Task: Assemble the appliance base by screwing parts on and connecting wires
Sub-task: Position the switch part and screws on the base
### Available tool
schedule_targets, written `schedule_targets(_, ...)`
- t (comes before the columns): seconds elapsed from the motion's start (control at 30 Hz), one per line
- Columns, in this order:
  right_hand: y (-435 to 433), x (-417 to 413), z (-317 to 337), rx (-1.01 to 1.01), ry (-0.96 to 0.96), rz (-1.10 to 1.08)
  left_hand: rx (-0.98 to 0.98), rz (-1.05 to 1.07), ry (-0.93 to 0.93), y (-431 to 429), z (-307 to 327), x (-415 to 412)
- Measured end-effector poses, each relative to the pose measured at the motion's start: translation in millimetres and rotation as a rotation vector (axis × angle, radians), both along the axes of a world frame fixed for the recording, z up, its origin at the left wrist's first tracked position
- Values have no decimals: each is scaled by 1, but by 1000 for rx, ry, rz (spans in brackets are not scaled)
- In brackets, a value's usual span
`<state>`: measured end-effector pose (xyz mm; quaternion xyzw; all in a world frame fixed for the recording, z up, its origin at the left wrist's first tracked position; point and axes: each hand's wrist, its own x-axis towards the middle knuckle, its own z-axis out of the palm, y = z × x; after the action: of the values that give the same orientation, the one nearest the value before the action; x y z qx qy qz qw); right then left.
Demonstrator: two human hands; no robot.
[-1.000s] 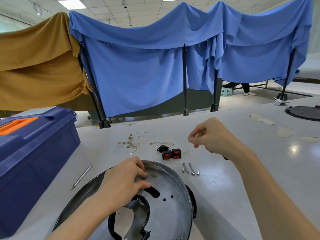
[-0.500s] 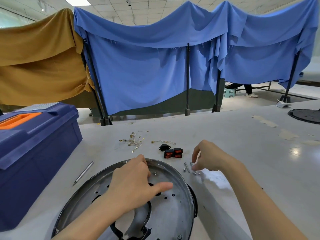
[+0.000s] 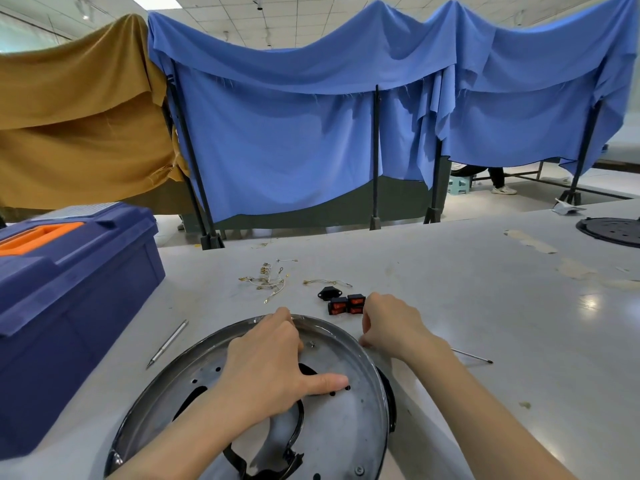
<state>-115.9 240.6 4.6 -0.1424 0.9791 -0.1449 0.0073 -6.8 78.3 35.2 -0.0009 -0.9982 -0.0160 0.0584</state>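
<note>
1. Blue cloth (image 3: 311,150) hangs on dark poles beyond the table's far edge and closes off the background.
2. The pale table (image 3: 485,306) has wide bare surface to the right of the work, out to a black disc (image 3: 613,232) at its far right edge.
3. A blue toolbox (image 3: 69,306) with an orange handle stands on the left, near the plate's left rim, leaving only a narrow lane between them.
4. The round metal base plate (image 3: 346,427) lies flat at the near table edge, with a black plastic part showing through its cutout and past its right rim.
5. The left hand (image 3: 263,372) rests on the plate, thumb stretched flat, fingers reaching the far rim and grasping nothing visible.
6. The right hand (image 3: 391,323) is curled fingers-down on the table, just beside the plate's far right rim; whether it pinches anything cannot be told.
7. Black-and-red switches (image 3: 346,304) sit just beside the right hand's knuckles.
8. Loose wires (image 3: 270,280) lie beyond the plate.
9. A metal rod (image 3: 168,344) lies in the left lane; a thin tool (image 3: 472,357) lies right of the right wrist.
</note>
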Motion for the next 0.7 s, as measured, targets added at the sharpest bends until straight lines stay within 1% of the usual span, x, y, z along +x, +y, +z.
schedule_targets(0.27, -1, 6, 2, 24, -15, 43, 89, -71, -25, -9, -2, -4)
schedule_targets(0.47, -2, 10, 5, 42, -23, 34, 185, -180, -113, -17, 4, -7)
schedule_targets(0.7, -2, 13, 11, 47, -28, 33, 337, -236, -215, -17, 13, -5)
